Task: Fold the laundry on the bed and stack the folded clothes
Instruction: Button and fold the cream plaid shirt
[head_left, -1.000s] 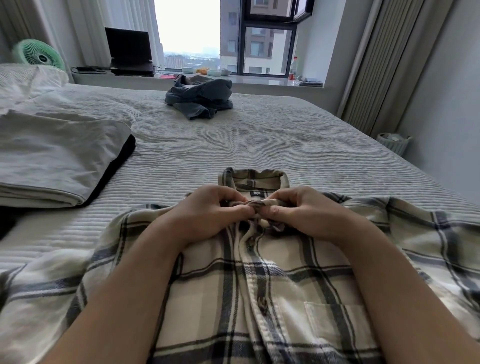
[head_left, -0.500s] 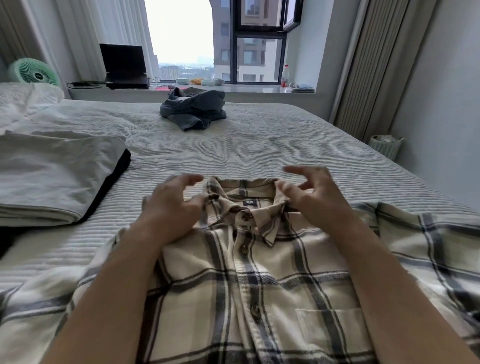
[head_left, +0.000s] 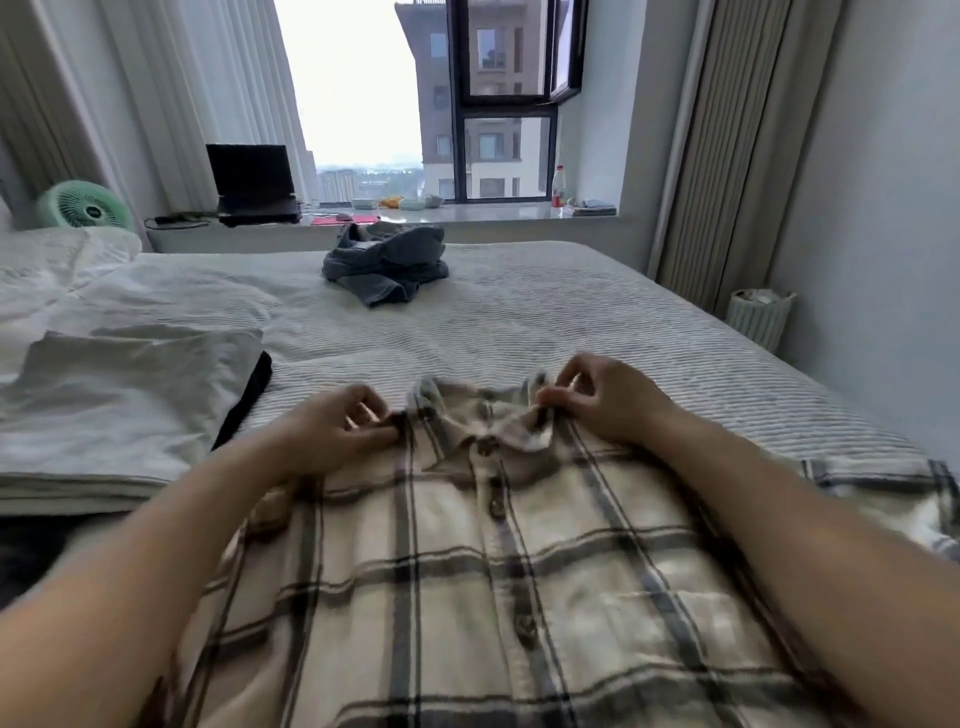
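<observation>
A cream plaid shirt (head_left: 467, 582) lies front up and buttoned on the bed (head_left: 571, 332), collar toward the window. My left hand (head_left: 337, 426) pinches the shirt's left shoulder just beside the collar. My right hand (head_left: 608, 400) pinches the right end of the collar between thumb and fingers. A crumpled blue denim garment (head_left: 387, 265) sits far up the bed. At the left lies a folded white piece (head_left: 114, 410) on top of something black (head_left: 249, 395).
White bedding and a pillow (head_left: 62, 260) fill the far left. A green fan (head_left: 83, 208), a laptop (head_left: 252, 182) and small items stand on the windowsill. A white basket (head_left: 758, 317) stands on the floor to the right of the bed.
My hands left the top button, opened and moved apart, then closed again on the collar's two sides. The camera tilted up, showing more of the window.
</observation>
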